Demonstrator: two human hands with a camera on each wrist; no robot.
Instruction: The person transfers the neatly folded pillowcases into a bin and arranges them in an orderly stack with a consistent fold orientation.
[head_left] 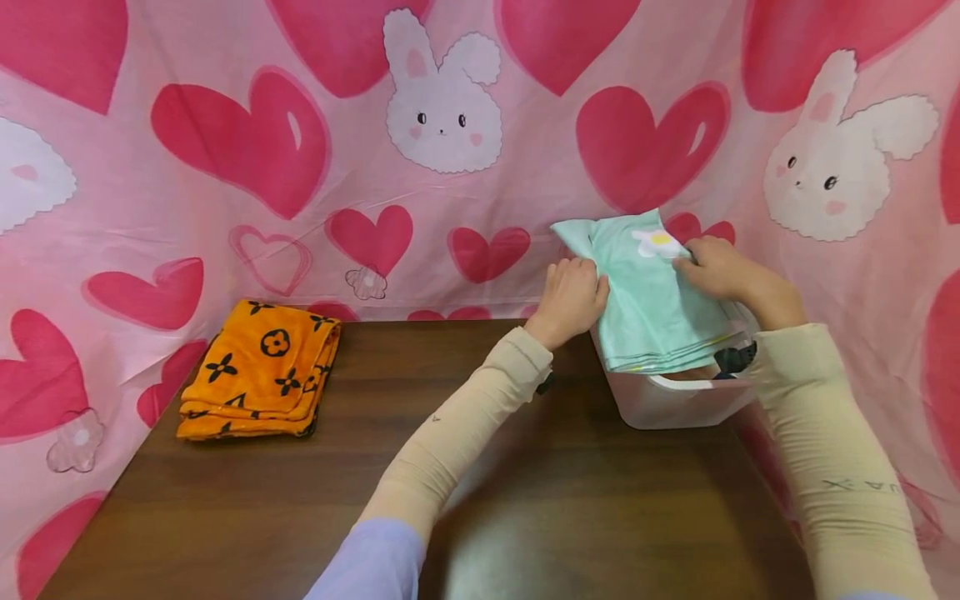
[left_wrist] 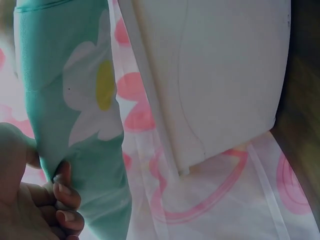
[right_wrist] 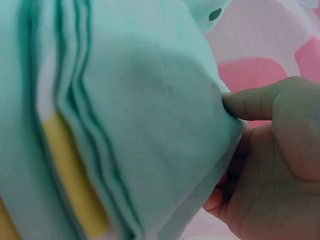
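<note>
A folded mint-green cloth (head_left: 652, 300) with white and yellow flower prints hangs over a white plastic bin (head_left: 675, 404) at the right of the table. My left hand (head_left: 572, 296) pinches its left edge; in the left wrist view the thumb and curled fingers (left_wrist: 67, 195) grip the cloth's border. On the other side my right hand (head_left: 716, 267) holds the right edge, thumb on top and fingers beneath in the right wrist view. Several folded layers (right_wrist: 75, 125) show there. Part of a dark item (head_left: 737, 358) peeks out of the bin below the cloth, the rest hidden.
An orange folded cloth (head_left: 262, 367) with black flower-like prints lies at the left of the brown wooden table (head_left: 480, 467). A pink curtain (head_left: 465, 192) with hearts and rabbits hangs behind and along both sides, close to the bin.
</note>
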